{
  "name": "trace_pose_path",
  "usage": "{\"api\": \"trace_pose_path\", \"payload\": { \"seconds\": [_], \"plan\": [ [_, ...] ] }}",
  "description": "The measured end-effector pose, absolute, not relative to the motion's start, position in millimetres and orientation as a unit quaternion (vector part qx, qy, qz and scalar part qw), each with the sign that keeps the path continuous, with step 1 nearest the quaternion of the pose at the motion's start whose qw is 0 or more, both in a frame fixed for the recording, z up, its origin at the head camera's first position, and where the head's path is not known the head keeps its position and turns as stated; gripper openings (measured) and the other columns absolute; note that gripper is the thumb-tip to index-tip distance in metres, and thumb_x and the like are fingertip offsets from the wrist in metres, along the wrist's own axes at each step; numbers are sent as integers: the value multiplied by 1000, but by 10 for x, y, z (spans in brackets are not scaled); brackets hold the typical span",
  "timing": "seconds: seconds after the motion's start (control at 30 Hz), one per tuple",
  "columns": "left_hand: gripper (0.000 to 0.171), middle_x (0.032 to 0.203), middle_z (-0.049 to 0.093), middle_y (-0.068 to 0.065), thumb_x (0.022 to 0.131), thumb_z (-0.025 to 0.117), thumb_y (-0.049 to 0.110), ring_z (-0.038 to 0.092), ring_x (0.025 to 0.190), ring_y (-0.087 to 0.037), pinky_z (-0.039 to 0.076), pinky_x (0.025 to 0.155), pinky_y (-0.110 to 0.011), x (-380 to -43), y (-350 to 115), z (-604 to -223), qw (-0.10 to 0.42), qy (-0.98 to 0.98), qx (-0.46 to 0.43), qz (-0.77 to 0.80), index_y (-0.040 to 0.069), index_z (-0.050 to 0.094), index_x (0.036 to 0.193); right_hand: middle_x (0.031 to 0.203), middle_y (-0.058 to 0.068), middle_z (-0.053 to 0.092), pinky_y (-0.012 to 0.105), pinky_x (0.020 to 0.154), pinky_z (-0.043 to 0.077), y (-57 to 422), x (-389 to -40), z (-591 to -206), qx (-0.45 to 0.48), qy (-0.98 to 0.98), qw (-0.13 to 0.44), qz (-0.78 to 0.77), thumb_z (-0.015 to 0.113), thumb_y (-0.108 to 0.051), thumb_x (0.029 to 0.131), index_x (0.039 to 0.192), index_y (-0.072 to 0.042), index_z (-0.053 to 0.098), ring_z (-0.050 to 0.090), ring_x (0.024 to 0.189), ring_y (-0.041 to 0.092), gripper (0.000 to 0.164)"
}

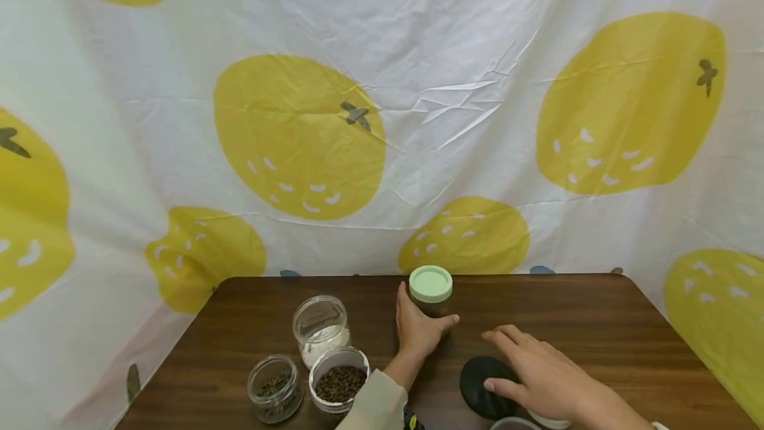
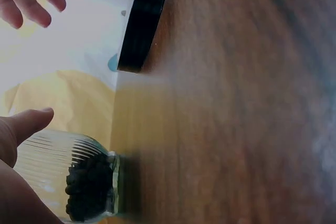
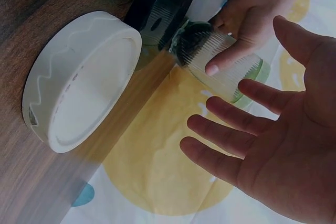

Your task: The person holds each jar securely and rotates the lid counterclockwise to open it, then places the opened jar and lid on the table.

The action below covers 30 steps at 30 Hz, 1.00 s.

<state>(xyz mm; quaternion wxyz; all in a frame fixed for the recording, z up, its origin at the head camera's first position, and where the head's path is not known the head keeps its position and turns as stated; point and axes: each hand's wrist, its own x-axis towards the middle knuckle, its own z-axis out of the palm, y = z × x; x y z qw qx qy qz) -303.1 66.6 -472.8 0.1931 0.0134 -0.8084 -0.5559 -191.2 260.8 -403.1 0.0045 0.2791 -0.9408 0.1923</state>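
Note:
My left hand (image 1: 420,332) grips a ribbed clear jar (image 2: 44,153) with a pale green lid (image 1: 431,283), which stands upright near the table's back edge. Dark contents (image 2: 90,187) lie in its bottom. In the right wrist view, the left thumb (image 3: 231,59) lies across the jar's side. My right hand (image 1: 540,375), fingers spread and holding nothing, hovers above a black round lid (image 1: 480,390). Beside that lid is a white lid (image 3: 92,90), partly hidden by the right hand in the head view.
At the left stand three open clear jars: one with white contents (image 1: 320,324), one with brown beans (image 1: 340,382), and a lower one with a few beans (image 1: 276,387). A clear container's rim (image 1: 516,424) shows at the front. A lemon-print cloth (image 1: 465,151) hangs behind the table.

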Motion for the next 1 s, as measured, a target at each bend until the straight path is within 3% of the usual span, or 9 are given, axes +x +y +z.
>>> {"api": "trace_pose_path", "payload": {
  "seconds": [0.17,0.33,1.0],
  "plan": [
    [101,128,61,-24,54,97,22,54,118,-40,47,97,-59,-3037,663,-4751,217,-805,3,-552,-1,45,138,139,19,50,64,83,53,2600,-1906,-4037,279,-939,-5,199,48,-68,92,142,-6,47,58,112,37,79],
    [84,114,69,-19,54,96,19,60,108,-37,51,92,-57,-3032,658,-4758,233,-805,-5,-545,-1,55,124,138,19,50,63,83,53,2600,-1904,-4048,285,-936,-12,207,48,-67,92,143,-6,47,58,111,37,78],
    [81,113,69,-17,55,97,22,61,107,-35,51,92,-56,-2982,618,-4722,213,-806,-6,-553,1,56,121,139,20,49,62,85,53,2607,-1899,-4059,290,-933,-15,212,49,-65,93,143,-6,46,58,112,39,77]
  ]
}}
